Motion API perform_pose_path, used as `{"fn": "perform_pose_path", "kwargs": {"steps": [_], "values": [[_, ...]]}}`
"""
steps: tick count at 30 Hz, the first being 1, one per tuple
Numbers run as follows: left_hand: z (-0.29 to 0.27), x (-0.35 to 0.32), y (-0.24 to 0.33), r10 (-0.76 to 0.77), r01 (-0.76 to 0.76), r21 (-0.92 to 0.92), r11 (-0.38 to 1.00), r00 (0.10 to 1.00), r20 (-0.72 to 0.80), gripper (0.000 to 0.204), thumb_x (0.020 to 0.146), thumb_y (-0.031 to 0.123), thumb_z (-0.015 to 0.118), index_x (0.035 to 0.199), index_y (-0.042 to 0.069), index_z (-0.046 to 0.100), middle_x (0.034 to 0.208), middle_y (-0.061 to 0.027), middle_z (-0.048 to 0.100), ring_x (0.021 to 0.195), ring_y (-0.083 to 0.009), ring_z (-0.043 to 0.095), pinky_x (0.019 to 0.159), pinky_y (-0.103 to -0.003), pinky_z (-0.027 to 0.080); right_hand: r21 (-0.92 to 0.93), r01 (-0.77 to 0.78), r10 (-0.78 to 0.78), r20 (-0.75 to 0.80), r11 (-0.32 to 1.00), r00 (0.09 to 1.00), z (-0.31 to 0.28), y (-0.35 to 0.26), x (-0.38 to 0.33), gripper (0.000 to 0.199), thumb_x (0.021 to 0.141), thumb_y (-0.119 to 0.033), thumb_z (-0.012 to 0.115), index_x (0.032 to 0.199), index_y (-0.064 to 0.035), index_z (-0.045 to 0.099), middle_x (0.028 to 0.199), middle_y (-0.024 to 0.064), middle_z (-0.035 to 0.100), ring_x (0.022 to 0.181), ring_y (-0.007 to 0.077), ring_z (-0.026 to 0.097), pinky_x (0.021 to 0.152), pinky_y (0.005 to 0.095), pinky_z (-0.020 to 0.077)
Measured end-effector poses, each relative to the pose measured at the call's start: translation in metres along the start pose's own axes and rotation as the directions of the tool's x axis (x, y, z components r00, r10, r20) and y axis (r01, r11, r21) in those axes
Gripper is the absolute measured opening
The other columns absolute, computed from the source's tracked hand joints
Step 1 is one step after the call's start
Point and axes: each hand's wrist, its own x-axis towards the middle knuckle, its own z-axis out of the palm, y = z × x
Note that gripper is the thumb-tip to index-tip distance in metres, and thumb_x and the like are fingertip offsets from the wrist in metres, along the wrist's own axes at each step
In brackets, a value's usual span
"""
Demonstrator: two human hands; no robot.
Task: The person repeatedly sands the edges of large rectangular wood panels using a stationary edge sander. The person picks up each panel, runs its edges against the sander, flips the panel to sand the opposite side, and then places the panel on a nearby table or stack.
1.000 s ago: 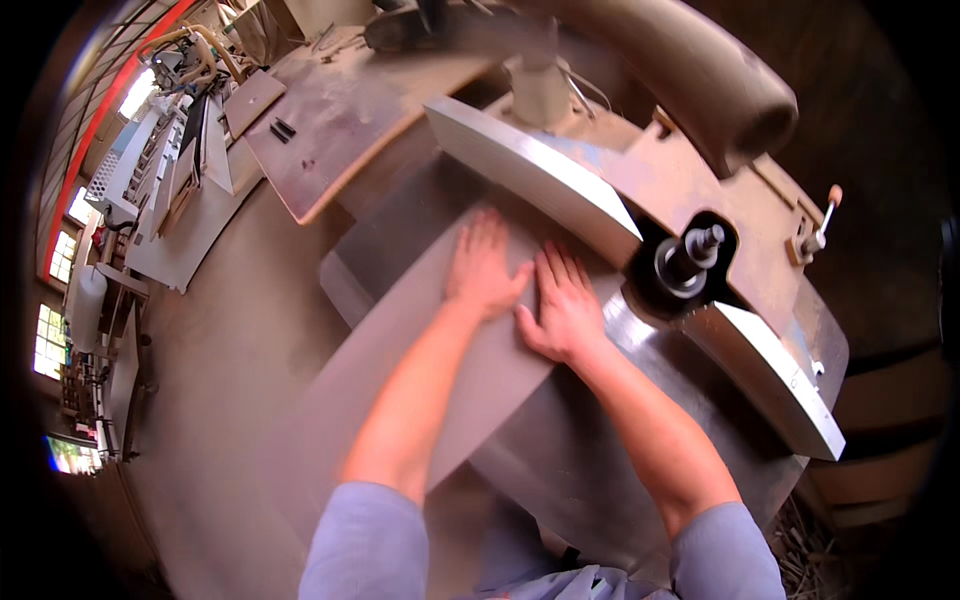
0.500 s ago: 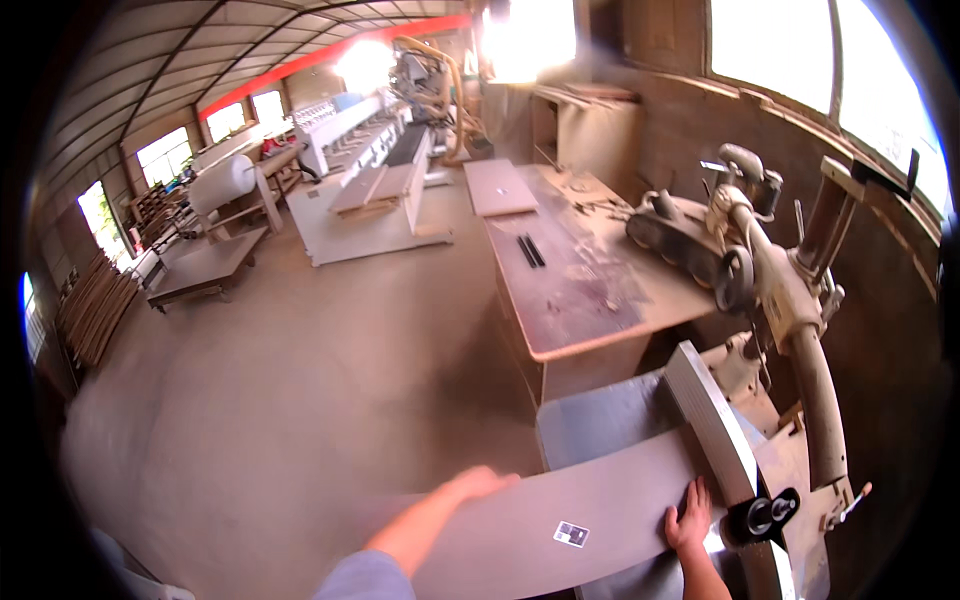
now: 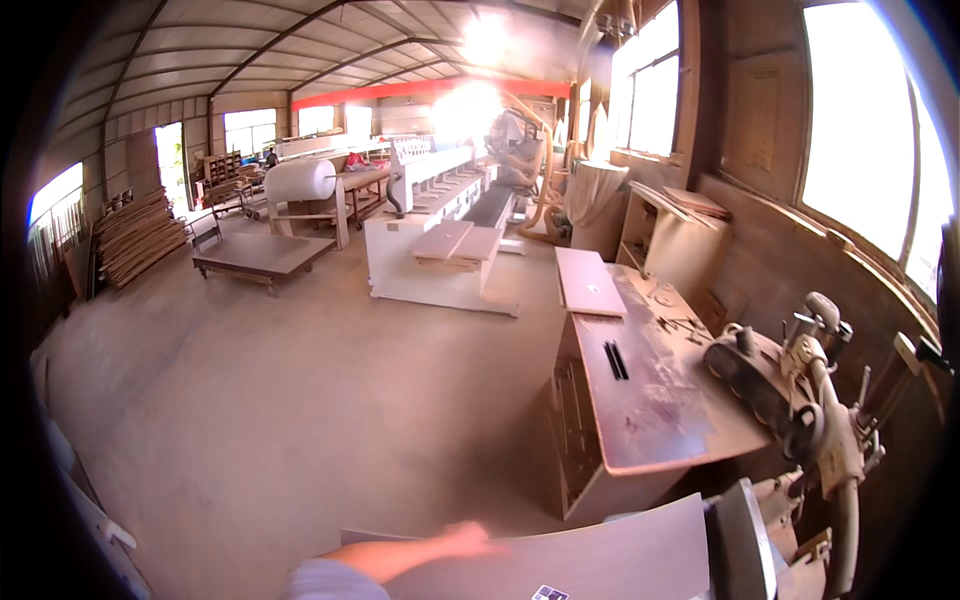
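Grey-brown and flat, the thin board (image 3: 600, 555) lies across the bottom of the view at about 6 o'clock, its far edge rising toward 4 o'clock where it meets an upright metal fence (image 3: 742, 540) on the machine there. A small sticker (image 3: 549, 593) sits on the board near its lower edge. The left hand (image 3: 468, 540) reaches in from 6 o'clock and rests on the board's far edge; motion blur smears it, so I cannot tell whether its fingers are clenched on the edge or lying flat. The right hand is out of view.

Just beyond the board, at 4 o'clock, stands a wooden worktop (image 3: 650, 400) with a dusty reddish top. Two dark strips (image 3: 615, 360) lie side by side on it, and a pale panel (image 3: 590, 282) rests at its far end. At 3 o'clock, against the wall, a belt sander (image 3: 765, 380) sits beside the worktop, with a curved dust hose (image 3: 845, 470) running down from it. Farther off, around 12 o'clock, a long white machine (image 3: 430, 220) carries pale boards, and at 10 o'clock planks (image 3: 135, 235) are stacked by the wall above a bare concrete floor (image 3: 300, 400).
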Motion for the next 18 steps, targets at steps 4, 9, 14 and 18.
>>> {"fn": "perform_pose_path", "kwargs": {"steps": [4, 9, 14, 18], "values": [[-0.08, -0.015, -0.075, 0.016, -0.045, -0.126, 0.991, 0.976, -0.217, 0.074, 0.074, 0.076, 0.056, 0.065, 0.003, 0.065, 0.062, -0.0126, 0.061, 0.06, -0.0243, 0.059, 0.06, -0.038, 0.047, 0.112, 0.033, -0.039, 0.056, 0.993, 0.998, 0.048, -0.105, 0.091, 0.026, 0.086, -0.017, 0.063, 0.104, 0.0015, 0.063, 0.089, 0.0157, 0.066, 0.087, 0.0224, 0.062, 0.079, 0.0335, 0.0501], [-0.179, 0.0, -0.115, -0.158, 0.075, -0.221, 0.972, 0.909, -0.385, 0.065, 0.077, 0.069, 0.061, 0.067, 0.004, 0.066, 0.062, -0.0116, 0.063, 0.057, -0.024, 0.058, 0.056, -0.039, 0.045, 0.221, 0.044, -0.066, 0.093, 0.974, 0.993, 0.082, -0.216, 0.201, 0.036, 0.086, -0.017, 0.065, 0.116, 0.0017, 0.059, 0.11, 0.0185, 0.064, 0.102, 0.0261, 0.06, 0.089, 0.0361, 0.0478], [-0.252, 0.069, -0.115, -0.25, -0.142, -0.571, 0.809, 0.795, -0.553, 0.063, 0.077, 0.066, 0.064, 0.066, 0.004, 0.064, 0.055, -0.0035, 0.056, 0.054, -0.0137, 0.052, 0.052, -0.032, 0.041, 0.374, 0.0, -0.051, 0.126, 0.927, 0.991, 0.113, -0.239, 0.316, 0.059, 0.088, -0.013, 0.065, 0.14, -0.0038, 0.039, 0.139, 0.0202, 0.044, 0.128, 0.0303, 0.043, 0.104, 0.0406, 0.0373], [-0.293, 0.152, -0.091, -0.342, -0.39, -0.697, 0.602, 0.663, -0.666, 0.06, 0.079, 0.061, 0.066, 0.065, 0.003, 0.064, 0.055, 0.0028, 0.051, 0.055, -0.0073, 0.046, 0.05, -0.027, 0.037, 0.589, 0.122, -0.073, -0.106, 0.799, 0.992, 0.118, -0.234, 0.38, 0.064, 0.088, -0.015, 0.066, 0.143, -0.0056, 0.033, 0.138, 0.0175, 0.043, 0.123, 0.0277, 0.044, 0.1, 0.0373, 0.0394]]}}
